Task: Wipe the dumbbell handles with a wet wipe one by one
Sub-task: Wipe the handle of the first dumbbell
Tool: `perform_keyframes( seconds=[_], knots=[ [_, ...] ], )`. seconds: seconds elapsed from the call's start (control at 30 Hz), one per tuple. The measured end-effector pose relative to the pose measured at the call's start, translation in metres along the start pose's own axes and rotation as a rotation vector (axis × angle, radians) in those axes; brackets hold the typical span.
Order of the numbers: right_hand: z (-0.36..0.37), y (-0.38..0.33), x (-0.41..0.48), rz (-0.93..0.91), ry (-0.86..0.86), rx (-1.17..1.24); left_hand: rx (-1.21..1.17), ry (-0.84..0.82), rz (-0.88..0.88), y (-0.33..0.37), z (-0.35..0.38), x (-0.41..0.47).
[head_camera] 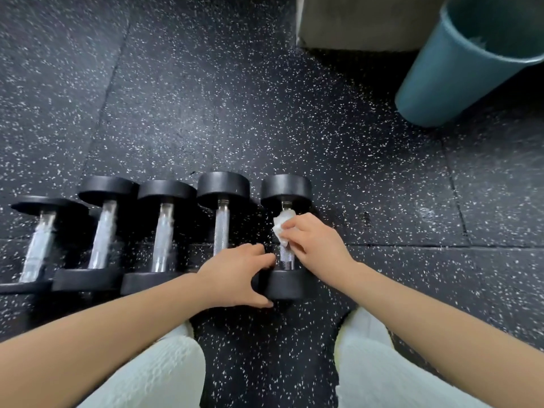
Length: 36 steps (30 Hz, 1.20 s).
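Several black dumbbells with chrome handles lie side by side on the speckled rubber floor. My right hand (313, 240) presses a crumpled white wet wipe (283, 226) against the handle of the rightmost dumbbell (287, 188). My left hand (238, 275) grips the near head (290, 285) of that same dumbbell, thumb below and fingers over its top edge. The neighbouring dumbbell (222, 187) lies just to the left, its near head hidden under my left hand. The middle of the wiped handle is covered by the wipe and my fingers.
A blue plastic bin (459, 75) stands at the back right, with some white scraps inside. A grey concrete block (362, 22) sits behind it. My knees in white trousers (164, 375) frame the near floor.
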State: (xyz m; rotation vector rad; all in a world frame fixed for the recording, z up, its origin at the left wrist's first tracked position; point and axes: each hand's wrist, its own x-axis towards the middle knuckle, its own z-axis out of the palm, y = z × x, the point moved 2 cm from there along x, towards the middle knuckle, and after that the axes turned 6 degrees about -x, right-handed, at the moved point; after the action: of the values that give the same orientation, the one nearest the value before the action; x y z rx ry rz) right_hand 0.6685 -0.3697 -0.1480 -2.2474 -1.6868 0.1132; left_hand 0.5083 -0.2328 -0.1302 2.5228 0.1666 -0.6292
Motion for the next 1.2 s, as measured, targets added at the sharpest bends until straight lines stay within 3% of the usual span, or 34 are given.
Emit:
perform_keyframes(
  seconds=[0.2, 0.3, 0.4, 0.57, 0.77, 1.0, 1.2],
  knots=[
    [-0.009, 0.015, 0.034, 0.094, 0.134, -0.061, -0.010, 0.019, 0.020, 0.002, -0.001, 0.001],
    [0.003, 0.001, 0.028, 0.115, 0.068, -0.156, -0.019, 0.029, 0.019, 0.001, -0.001, 0.000],
    [0.004, 0.000, 0.023, 0.175, 0.053, -0.104, -0.016, 0.026, 0.016, 0.002, -0.001, 0.001],
    [0.000, 0.004, 0.018, 0.078, 0.011, -0.113, -0.006, 0.017, 0.041, 0.001, -0.003, 0.004],
    [0.003, 0.004, 0.031, 0.162, 0.055, -0.090, 0.015, 0.034, 0.054, -0.001, -0.001, 0.004],
    [-0.015, 0.002, 0.003, -0.073, -0.113, 0.059, 0.022, 0.036, 0.060, -0.004, 0.000, 0.003],
    [-0.011, 0.013, 0.028, 0.186, -0.003, 0.098, 0.014, 0.050, 0.062, -0.003, 0.000, 0.002]
  ],
)
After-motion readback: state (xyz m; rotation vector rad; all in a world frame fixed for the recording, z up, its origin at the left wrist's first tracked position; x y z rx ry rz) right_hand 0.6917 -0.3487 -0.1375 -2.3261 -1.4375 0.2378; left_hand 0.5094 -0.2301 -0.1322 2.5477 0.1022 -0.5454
